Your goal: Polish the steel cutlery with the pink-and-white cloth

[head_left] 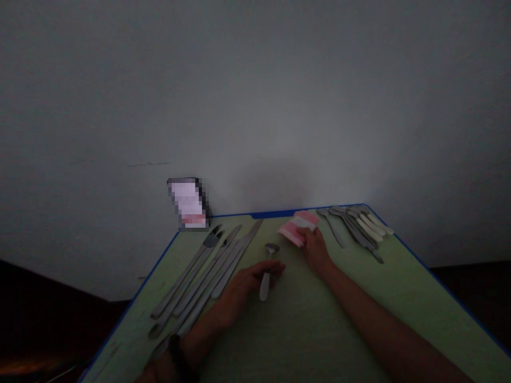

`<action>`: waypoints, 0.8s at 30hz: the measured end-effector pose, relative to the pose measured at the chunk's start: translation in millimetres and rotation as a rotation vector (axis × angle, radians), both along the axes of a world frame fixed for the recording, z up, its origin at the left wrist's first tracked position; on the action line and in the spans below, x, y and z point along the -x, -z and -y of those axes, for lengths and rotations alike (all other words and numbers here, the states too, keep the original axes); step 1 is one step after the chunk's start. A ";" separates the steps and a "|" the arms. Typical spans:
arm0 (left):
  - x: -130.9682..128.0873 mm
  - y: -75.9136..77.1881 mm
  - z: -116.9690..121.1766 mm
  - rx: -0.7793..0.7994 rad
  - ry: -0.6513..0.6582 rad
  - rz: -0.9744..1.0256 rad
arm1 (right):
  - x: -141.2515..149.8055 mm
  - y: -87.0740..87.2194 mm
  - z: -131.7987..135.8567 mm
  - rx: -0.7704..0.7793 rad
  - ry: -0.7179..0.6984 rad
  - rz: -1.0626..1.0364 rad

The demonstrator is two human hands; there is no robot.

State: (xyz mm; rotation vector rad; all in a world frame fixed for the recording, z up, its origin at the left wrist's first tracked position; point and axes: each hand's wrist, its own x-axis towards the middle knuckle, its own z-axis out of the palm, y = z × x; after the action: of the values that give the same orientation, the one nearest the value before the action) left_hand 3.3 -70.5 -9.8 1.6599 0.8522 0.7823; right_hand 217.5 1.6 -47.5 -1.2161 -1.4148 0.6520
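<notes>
My left hand (255, 276) is closed around the middle of a metal spoon (264, 287), whose bowl points away from me and whose handle end sticks out below the fingers. To the right, my right hand (314, 247) grips a folded pink and white cloth (298, 227) by its near edge, thumb on top. The cloth is apart from the spoon. Long-handled knives and other utensils (215, 271) lie in a slanted row beside my left forearm, which hides part of them. Beyond my right hand, a single spoon (333, 226) lies on the table.
Several more spoons (355, 229), some with white handles (371, 226), lie bunched at the far right of the green, blue-edged table (303, 330). A blurred-out phone (188, 205) leans on the grey wall (263, 106) at the far left corner.
</notes>
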 end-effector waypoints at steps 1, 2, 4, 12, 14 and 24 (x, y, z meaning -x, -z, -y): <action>-1.1 -0.5 -0.3 -0.001 -0.025 -0.038 | -1.8 0.2 0.3 -0.001 0.008 0.012; -2.9 -0.1 -0.9 -0.003 -0.054 -0.076 | -3.3 0.1 1.1 0.010 0.024 0.013; -7.3 2.8 -2.2 0.007 -0.119 -0.111 | -4.4 -0.3 2.9 0.036 0.041 0.012; -13.6 8.1 0.1 0.137 -0.215 0.071 | 9.8 1.2 -6.5 0.235 -0.049 -0.413; -12.4 3.8 0.5 0.130 -0.252 0.007 | 10.6 -1.0 -7.7 0.261 -0.086 -0.464; -9.6 1.4 -6.3 0.291 -0.406 0.110 | 14.4 -23.3 5.0 0.396 -0.268 -0.831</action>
State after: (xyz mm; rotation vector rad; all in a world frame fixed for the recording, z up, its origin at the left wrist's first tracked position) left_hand 12.9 -64.2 -11.2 1.1913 1.1829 0.9638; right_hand 203.1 -3.4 -24.2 -0.8684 -0.7536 1.4753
